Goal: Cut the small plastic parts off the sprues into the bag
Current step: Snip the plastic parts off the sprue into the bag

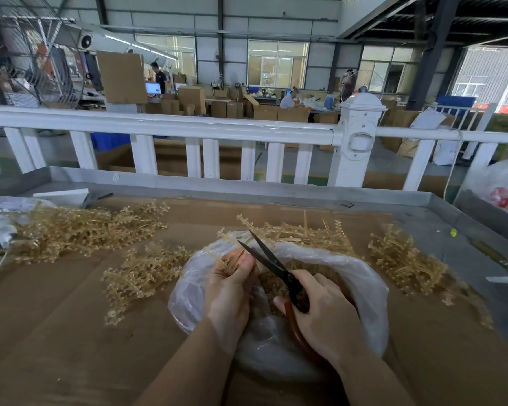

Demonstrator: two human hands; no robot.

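We hold one sprue [222, 260] in the left hand [228, 291], fingers curled round its stems right over the bag [361, 276]. Right hand [320, 315] grips the scissors [269, 260] by the red-brown handles; blades stand slightly apart, tips up past the sprue.

Handling, as we judge it: the sprue is very light, thin tan plastic, a stiff but springy stem with short side branches ending in small knobs. It should snap or flick if bent, so we pinch it close to the cut point, on the stem, not on the parts. The cut parts [276, 281] are tiny and will likely bounce, so we keep the cut low inside the bag mouth.

The bag is thin, clear, crinkly film, floppy, with its rim rolled open; a brown heap of parts lies inside. It is easy to nick with the blades.

More sprues sit in tangled piles: left pile [79, 230], one near pile [141, 276] just beside the bag, right pile [405, 259]. Branches interlock, so we lift singly. The cardboard [71, 332] underneath is matte and flat.
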